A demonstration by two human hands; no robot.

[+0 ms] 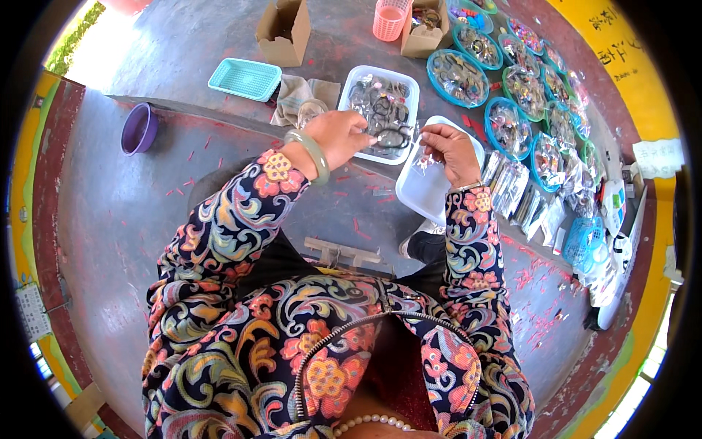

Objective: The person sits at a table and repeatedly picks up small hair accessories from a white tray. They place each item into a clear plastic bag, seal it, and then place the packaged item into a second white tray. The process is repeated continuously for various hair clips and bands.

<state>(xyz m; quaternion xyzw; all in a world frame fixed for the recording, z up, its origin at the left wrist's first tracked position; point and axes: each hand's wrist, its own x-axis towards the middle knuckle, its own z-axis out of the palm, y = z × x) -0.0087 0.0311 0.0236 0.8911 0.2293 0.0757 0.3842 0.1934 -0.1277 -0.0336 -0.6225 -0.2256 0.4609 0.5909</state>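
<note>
My left hand (336, 141), with a pale green bangle on its wrist, reaches over the near left edge of a white tray (352, 78). Its thumb and forefinger look apart, close to a black loop like a hair tie (395, 138). The tray holds many dark loops and small coloured pieces. To the right, my right hand (452, 151) is closed in a pinch above a second white tray (424, 192). Small whitish and reddish bits (424, 162) show below its fingertips; their kind is too small to make out.
Blue and green baskets (457, 78) of bagged small goods stand at the right, with clear packets (510, 186) nearer. Behind are a cardboard box (284, 33), a teal basket (245, 79), a pink basket (391, 20) and a cloth (296, 99). A purple basin (139, 129) stands left.
</note>
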